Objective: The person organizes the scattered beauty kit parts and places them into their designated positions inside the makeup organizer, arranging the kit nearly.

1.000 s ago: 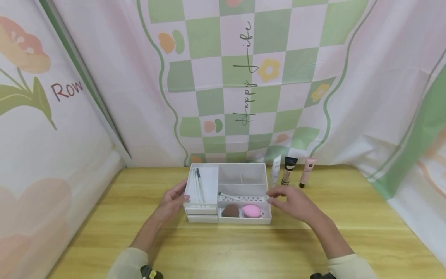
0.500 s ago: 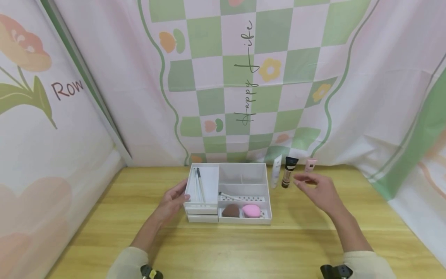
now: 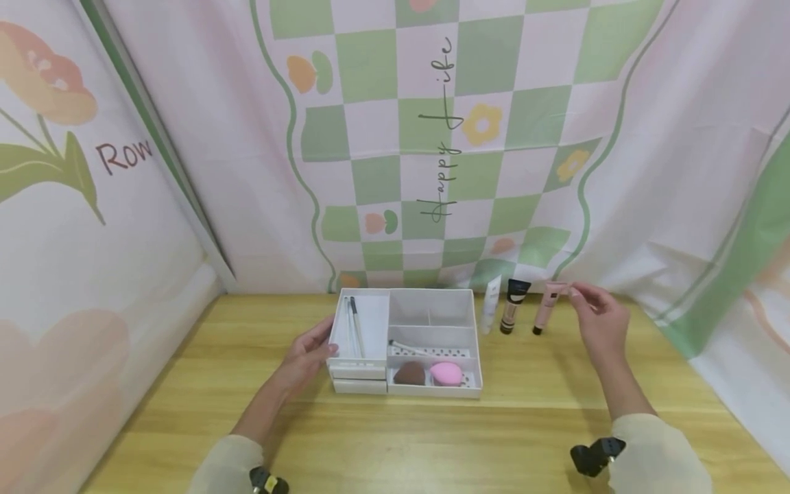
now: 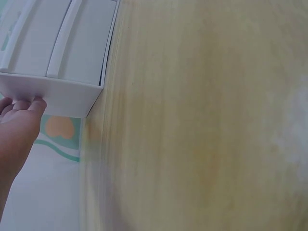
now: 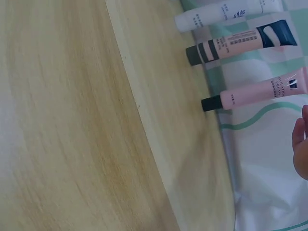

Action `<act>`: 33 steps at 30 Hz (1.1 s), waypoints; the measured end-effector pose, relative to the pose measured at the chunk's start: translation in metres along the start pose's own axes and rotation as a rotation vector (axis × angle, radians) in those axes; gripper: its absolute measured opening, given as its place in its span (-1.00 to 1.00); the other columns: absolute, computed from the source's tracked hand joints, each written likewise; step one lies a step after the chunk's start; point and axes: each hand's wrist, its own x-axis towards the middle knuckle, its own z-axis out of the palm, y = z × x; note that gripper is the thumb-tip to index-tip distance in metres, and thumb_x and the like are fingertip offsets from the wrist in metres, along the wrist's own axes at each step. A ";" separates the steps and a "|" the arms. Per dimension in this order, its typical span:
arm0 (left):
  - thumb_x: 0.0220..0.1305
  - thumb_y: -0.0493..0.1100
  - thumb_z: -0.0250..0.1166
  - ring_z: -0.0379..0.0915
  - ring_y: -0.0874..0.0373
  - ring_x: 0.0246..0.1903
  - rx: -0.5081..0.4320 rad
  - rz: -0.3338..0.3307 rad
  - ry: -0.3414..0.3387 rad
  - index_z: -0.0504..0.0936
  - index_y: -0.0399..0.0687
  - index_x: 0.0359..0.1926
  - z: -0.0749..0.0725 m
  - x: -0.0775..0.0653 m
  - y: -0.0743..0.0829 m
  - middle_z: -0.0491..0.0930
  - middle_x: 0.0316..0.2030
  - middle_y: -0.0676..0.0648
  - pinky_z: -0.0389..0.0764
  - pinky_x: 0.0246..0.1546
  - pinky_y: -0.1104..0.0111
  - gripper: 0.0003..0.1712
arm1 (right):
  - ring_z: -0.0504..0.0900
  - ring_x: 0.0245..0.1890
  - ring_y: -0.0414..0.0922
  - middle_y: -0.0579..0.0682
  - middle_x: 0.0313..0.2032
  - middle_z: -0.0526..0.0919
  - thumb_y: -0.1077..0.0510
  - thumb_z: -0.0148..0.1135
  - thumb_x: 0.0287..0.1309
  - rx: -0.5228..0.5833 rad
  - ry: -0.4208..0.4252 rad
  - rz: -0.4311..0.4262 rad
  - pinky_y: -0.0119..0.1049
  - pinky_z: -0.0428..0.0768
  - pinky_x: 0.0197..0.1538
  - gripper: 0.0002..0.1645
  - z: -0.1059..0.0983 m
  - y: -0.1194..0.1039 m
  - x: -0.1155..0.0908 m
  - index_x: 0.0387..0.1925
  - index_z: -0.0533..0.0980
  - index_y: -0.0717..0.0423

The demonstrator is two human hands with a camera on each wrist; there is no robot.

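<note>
A white desk organizer stands on the table, with my left hand against its left side. In the left wrist view, the fingertips touch the organizer's side wall. Over on the right, my right hand is raised beside the top end of a pink tube, which stands on its black cap. The right wrist view shows a small gap between the thumb and this tube; the other fingers are mostly cut off. Whether a fingertip touches the tube's top corner is unclear.
A white tube and a black-topped tube stand between organizer and pink tube. In the organizer lie thin brushes, a white stick, a brown sponge and a pink sponge. A patterned curtain hangs behind.
My right hand has moved from the organizer's right edge, past the white and black-topped tubes, to the right of the pink tube's top. My left hand stays at the organizer's left side.
</note>
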 end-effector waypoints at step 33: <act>0.39 -0.42 0.05 -0.31 -0.17 0.64 -0.003 -0.017 0.009 -0.11 -0.28 0.59 0.001 0.001 0.002 -0.25 0.64 -0.23 0.28 0.42 0.50 -0.16 | 0.56 -0.21 -0.63 -0.63 -0.28 0.56 0.07 0.28 0.35 -0.038 -0.363 0.006 -0.71 0.65 -0.09 -0.51 0.006 0.027 0.019 0.23 0.49 0.19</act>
